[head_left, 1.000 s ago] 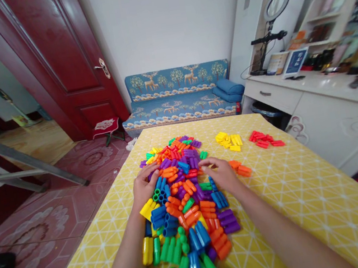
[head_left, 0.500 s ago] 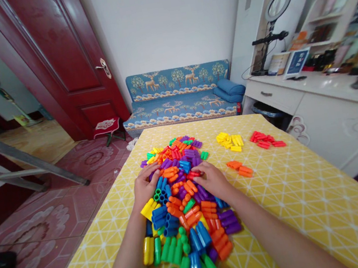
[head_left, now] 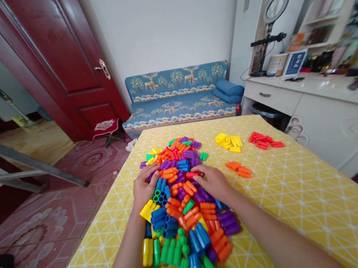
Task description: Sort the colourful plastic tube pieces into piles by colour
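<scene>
A long heap of mixed plastic tube blocks, with blue blocks (head_left: 169, 225), green blocks (head_left: 171, 250), orange blocks (head_left: 208, 211) and purple blocks (head_left: 228, 222), runs down the table's middle. My right hand (head_left: 213, 180) reaches the heap's right side, thumb and fingers closed on a red block (head_left: 192, 175). On the left side, my left hand (head_left: 144, 187) rests against the heap beside orange and blue blocks, its thumb apart from the fingers. Some of its fingertips are hidden among the pieces.
The table has a yellow patterned cloth (head_left: 297, 205). To the right lie separate groups of yellow blocks (head_left: 228, 141), red blocks (head_left: 265, 139) and orange blocks (head_left: 239, 169). Beyond stands a blue sofa (head_left: 180, 101); a white dresser (head_left: 326, 114) is on the right.
The red block at my right fingertips has turned slightly and shows more plainly. My left hand stays nearly in place. The whole view has shifted a little.
</scene>
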A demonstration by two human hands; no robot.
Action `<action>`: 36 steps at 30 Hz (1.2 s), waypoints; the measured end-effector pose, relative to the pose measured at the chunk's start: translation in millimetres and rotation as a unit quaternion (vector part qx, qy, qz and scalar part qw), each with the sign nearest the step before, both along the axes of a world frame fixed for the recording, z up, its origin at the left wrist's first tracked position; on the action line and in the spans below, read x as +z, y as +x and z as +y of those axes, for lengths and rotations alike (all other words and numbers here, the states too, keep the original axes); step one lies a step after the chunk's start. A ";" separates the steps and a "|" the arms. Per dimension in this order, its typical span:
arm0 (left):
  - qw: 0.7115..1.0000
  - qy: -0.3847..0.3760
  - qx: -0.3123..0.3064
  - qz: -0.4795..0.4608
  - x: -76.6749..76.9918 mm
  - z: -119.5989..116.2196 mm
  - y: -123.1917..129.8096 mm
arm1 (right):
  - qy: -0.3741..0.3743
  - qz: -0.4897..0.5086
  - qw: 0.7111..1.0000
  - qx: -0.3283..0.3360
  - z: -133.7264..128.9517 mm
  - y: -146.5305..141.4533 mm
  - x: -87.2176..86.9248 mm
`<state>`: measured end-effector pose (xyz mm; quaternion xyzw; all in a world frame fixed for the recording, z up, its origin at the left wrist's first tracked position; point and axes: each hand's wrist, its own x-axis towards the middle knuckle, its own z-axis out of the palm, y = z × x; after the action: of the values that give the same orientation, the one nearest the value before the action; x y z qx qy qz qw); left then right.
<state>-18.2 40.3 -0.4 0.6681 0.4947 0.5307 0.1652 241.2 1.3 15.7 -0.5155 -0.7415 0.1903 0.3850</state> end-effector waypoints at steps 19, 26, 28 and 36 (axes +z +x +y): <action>1.000 -0.005 0.002 -0.005 1.7 -1.1 1.0 | 0.079 0.001 0.867 -0.492 27.1 164.7 -33.9; 1.000 -0.007 0.000 -0.006 0.7 -0.9 0.5 | 0.029 -0.006 0.864 -0.503 28.8 150.9 -34.8; 1.000 -0.007 0.000 -0.008 1.3 -1.4 0.6 | 0.008 -0.009 0.863 -0.505 30.4 152.2 -36.2; 1.000 -0.007 0.002 0.001 2.3 -1.7 0.3 | 0.002 -0.070 0.855 -0.514 32.4 153.9 -39.4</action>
<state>-17.9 38.6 2.0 0.6662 0.4997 0.5273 0.1684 395.1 33.7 -23.6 -0.8345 -0.3959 -0.0732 0.3762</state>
